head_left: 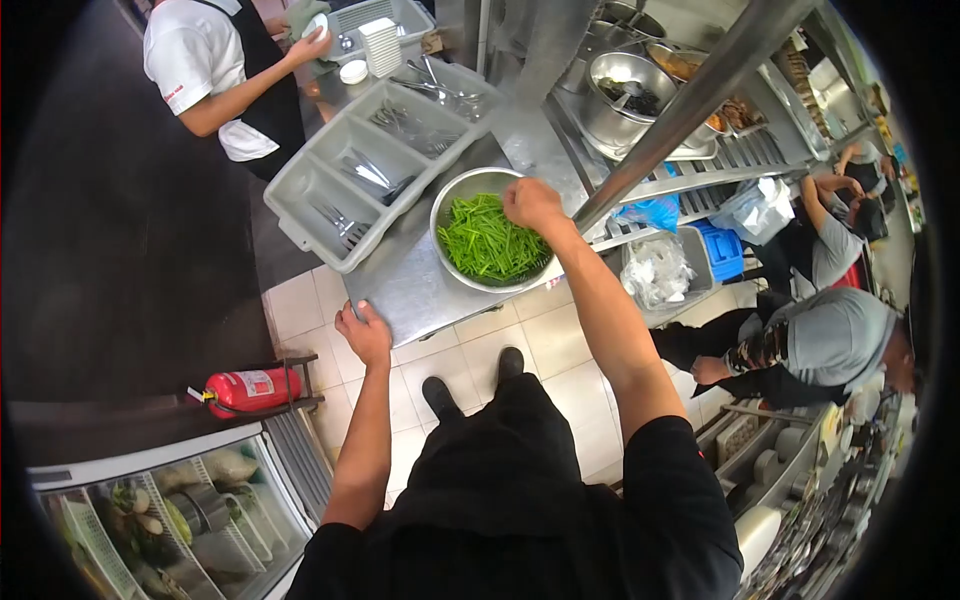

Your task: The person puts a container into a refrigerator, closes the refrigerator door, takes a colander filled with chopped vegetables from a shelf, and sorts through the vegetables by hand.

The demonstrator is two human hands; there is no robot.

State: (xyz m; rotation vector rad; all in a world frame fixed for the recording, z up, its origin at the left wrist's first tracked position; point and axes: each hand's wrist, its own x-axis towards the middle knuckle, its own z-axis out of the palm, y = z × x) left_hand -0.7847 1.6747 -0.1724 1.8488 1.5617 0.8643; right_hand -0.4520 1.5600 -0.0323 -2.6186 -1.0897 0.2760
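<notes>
A round metal colander full of cut green vegetable stalks stands near the corner of a steel table. My right hand is at the colander's upper right rim, its fingers curled inward over the edge of the greens; whether they pinch the rim or some stalks is hidden. At the table's near left corner rests my left hand, gripping the edge with the thumb on top.
Behind the colander lies a grey cutlery tray. A co-worker stands at upper left, wiping a white dish. Metal pots fill the rack at upper right. Other people are at right. A fire extinguisher stands at left.
</notes>
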